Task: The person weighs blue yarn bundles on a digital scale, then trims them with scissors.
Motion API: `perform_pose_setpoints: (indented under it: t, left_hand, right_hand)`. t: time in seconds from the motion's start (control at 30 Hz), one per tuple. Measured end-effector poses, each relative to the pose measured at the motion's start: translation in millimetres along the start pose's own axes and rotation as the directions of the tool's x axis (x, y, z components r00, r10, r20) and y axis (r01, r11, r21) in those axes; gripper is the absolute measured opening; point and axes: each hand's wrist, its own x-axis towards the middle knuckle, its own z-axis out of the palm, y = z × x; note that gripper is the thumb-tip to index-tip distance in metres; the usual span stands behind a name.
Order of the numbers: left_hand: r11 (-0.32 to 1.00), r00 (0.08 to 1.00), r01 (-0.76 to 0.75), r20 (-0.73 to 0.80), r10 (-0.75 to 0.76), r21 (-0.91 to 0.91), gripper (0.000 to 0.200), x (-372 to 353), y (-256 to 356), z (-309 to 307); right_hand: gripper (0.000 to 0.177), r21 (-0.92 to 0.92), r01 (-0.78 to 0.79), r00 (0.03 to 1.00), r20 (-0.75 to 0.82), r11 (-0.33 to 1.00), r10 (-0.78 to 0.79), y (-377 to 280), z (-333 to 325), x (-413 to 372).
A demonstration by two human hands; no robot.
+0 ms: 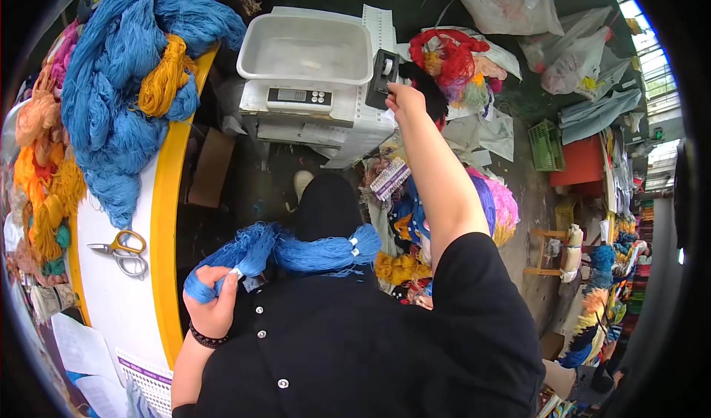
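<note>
My left hand (pixel 212 304) is closed round one end of a blue yarn skein (pixel 318 252), which lies across my lap and has white labels on it. Stretched forward, my right hand (pixel 405 101) has its fingers pinched at the lower edge of a black label or tape dispenser (pixel 384 77); anything between the fingertips is too small to make out. The dispenser stands at the right side of a scale (pixel 300 98) that carries a translucent plastic tray (pixel 306 76). A sheet of small white labels (pixel 378 24) lies behind the dispenser.
On the left, a white table with a yellow edge (pixel 167 225) holds scissors (pixel 121 252), a big blue yarn pile (pixel 115 85) and a mustard skein (pixel 163 77). Red yarn (pixel 448 55) and plastic bags (pixel 507 3) are beyond my right hand. A green crate (pixel 546 145) stands further right.
</note>
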Motion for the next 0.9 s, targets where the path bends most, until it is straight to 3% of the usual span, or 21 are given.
perform_pose_setpoints:
  t: [0.13,0.33,0.4,0.7,0.77,0.8,0.87,0.9]
  left_hand:
    - [1.000,1.000,0.014,0.000,-0.014,-0.017,0.006,-2,1,0]
    - [1.000,1.000,0.007,0.000,-0.007,-0.024,0.005,-4,1,1]
    - [1.000,1.000,0.015,-0.006,-0.016,-0.025,0.005,-6,1,0]
    - [1.000,0.996,0.023,-0.083,-0.022,0.013,0.005,-3,5,-5]
    - [0.998,0.992,0.050,-0.114,-0.047,0.026,0.005,-3,4,-9]
    - [0.998,0.989,0.068,-0.130,-0.066,0.011,0.005,-4,3,-11]
    - [0.997,0.986,0.077,-0.149,-0.072,0.024,0.005,-3,3,-16]
    - [0.996,0.982,0.085,-0.170,-0.083,0.007,0.005,-3,3,-18]
  right_hand:
    - [0.007,0.159,-0.018,1.000,0.023,0.987,0.015,4,-6,-8]
    - [0.007,0.047,-0.050,0.999,0.012,0.998,0.050,16,-11,3]
    - [0.006,-0.078,-0.018,1.000,-0.023,0.997,0.016,18,-11,-1]
    - [0.011,-0.125,-0.089,0.983,-0.171,0.988,0.066,22,-3,4]
    - [0.014,-0.130,-0.170,0.978,-0.144,0.977,0.151,31,-7,19]
    - [0.015,-0.168,-0.314,0.944,-0.158,0.935,0.289,35,-12,23]
    - [0.013,-0.023,-0.199,0.958,-0.217,0.980,0.189,58,-7,26]
    - [0.013,-0.131,-0.104,0.991,-0.093,0.986,0.092,55,-2,-6]
